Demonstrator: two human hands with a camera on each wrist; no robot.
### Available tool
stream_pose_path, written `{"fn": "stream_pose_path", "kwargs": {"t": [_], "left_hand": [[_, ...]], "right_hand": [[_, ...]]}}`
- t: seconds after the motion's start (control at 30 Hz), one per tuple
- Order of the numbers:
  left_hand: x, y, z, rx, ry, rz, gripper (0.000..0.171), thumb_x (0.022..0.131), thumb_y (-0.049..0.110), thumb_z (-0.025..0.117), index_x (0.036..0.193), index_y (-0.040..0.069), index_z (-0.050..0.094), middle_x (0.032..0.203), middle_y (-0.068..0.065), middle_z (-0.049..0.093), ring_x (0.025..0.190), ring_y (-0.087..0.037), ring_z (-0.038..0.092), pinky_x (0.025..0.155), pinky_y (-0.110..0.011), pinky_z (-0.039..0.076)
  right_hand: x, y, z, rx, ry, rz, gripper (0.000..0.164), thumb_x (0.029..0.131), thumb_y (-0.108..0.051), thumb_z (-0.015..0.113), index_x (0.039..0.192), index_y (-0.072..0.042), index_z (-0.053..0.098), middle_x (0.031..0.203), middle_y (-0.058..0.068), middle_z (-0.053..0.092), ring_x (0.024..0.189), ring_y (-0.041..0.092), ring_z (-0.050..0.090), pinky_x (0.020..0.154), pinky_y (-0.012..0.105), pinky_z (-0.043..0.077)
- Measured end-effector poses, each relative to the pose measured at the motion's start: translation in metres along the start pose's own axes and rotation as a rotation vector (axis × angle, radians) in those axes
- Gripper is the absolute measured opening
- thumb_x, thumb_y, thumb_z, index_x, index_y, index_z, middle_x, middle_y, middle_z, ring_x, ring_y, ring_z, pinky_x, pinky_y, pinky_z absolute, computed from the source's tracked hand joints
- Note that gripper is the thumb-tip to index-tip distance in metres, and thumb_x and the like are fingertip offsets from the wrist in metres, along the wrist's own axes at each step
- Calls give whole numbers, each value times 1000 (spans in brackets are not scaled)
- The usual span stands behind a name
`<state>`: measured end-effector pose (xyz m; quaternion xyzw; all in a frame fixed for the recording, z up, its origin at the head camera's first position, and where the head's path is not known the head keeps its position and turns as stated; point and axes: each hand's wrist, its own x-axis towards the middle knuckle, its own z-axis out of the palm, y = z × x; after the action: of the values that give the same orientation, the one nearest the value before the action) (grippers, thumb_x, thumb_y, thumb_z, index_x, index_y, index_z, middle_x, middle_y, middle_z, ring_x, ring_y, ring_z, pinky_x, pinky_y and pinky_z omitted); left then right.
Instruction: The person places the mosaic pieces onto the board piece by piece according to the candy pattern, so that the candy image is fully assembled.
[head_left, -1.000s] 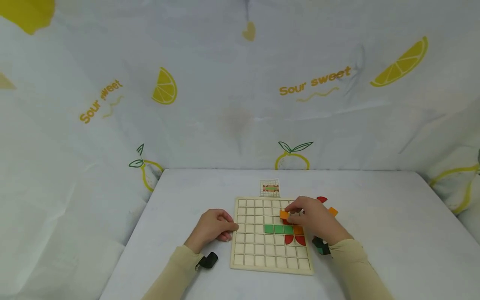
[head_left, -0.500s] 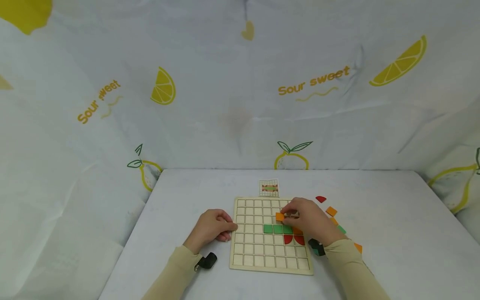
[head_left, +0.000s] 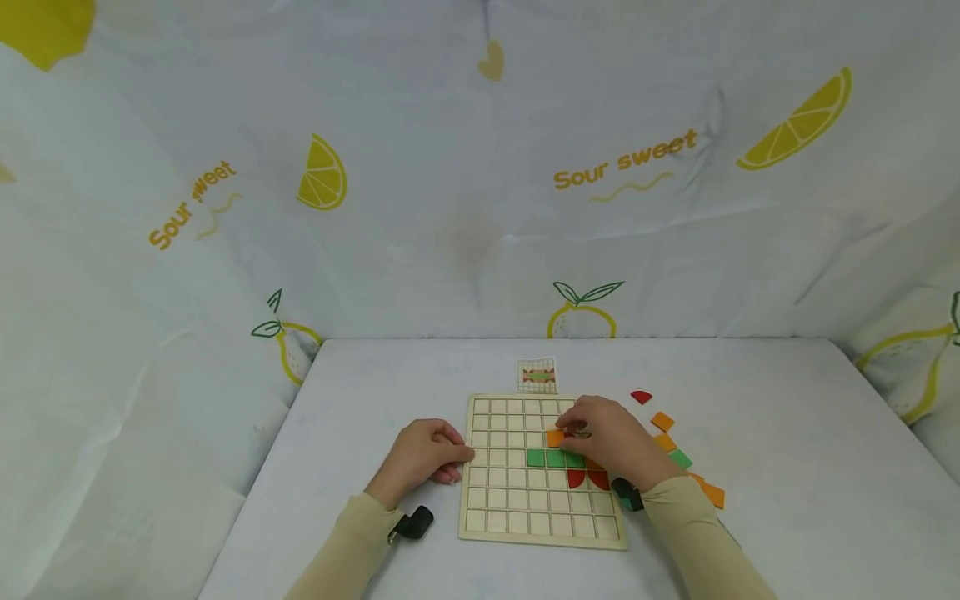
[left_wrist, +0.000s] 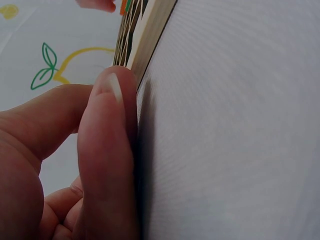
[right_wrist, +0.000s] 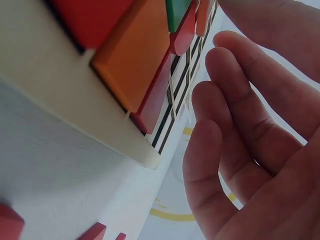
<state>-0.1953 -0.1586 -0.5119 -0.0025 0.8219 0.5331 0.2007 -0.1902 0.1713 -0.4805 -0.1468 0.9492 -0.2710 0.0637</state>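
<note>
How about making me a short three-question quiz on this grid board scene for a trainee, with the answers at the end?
1. Multiple choice: How many green squares show on the board in the head view?
A) one
B) three
C) six

2. True or false: The small picture card lies past the board's far edge.

3. Short answer: Which side edge of the board does the person's left grip touch?

Key: 1. B; 2. True; 3. The left edge.

Left grip point(head_left: 423, 454), thumb point(left_wrist: 107, 155) beside forefinger point(left_wrist: 55, 117), right grip point(head_left: 618, 442), fingers point(right_wrist: 202, 160) bent, both forearms point(head_left: 337, 546) angled inward
</note>
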Motion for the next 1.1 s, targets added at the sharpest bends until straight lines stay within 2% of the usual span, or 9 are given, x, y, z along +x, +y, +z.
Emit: {"fn": "stream_pose_path", "kwargs": {"t": [0.5, 0.7, 0.8, 0.93, 1.0, 1.1], "left_hand": [[1, 0, 0, -7, 1, 4, 29, 87, 26, 92, 99, 7, 72, 71, -5, 74, 58, -12, 72, 56, -24, 61], [0, -1, -1, 1, 6, -6, 30, 87, 27, 92, 100, 7, 73, 72, -5, 74, 59, -12, 71, 57, -25, 62], [1, 0, -1, -2, 7, -1, 30, 87, 27, 92, 100, 7, 73, 72, -6, 74, 59, -13, 72, 57, -25, 62], [0, 1, 0, -10, -1, 2, 30, 87, 27, 92, 100, 7, 72, 72, -6, 74, 59, -13, 72, 56, -24, 62], [0, 0, 0, -11, -3, 3, 30, 88, 27, 91, 100, 7, 72, 72, -5, 73, 59, -12, 72, 56, -24, 61], [-1, 0, 0, -6, 1, -6, 30, 88, 26, 91, 100, 7, 72, 71, -5, 74, 58, -12, 71, 56, -24, 62]], "right_hand": [[5, -5, 4, -53, -8, -21, 10, 93, -20, 87, 102, -20, 84, 96, -12, 72, 95, 10, 65, 91, 37, 60], [6, -6, 5, -41, -11, -31, 10, 94, -19, 86, 104, -20, 83, 96, -10, 72, 93, 9, 65, 89, 35, 60], [5, -4, -1, -21, 15, -30, 9, 94, -19, 85, 103, -19, 83, 96, -10, 73, 93, 9, 66, 88, 35, 60], [-2, 8, -15, 32, 43, 32, 11, 97, -21, 82, 107, -17, 83, 99, -8, 73, 95, 13, 66, 88, 38, 59], [-8, 18, -23, 43, 51, 81, 15, 97, -22, 81, 111, -16, 82, 102, -5, 73, 98, 16, 66, 90, 42, 59], [-16, 34, -36, 60, 52, 173, 22, 99, -25, 80, 117, -14, 81, 110, 2, 74, 100, 20, 65, 86, 41, 61]]}}
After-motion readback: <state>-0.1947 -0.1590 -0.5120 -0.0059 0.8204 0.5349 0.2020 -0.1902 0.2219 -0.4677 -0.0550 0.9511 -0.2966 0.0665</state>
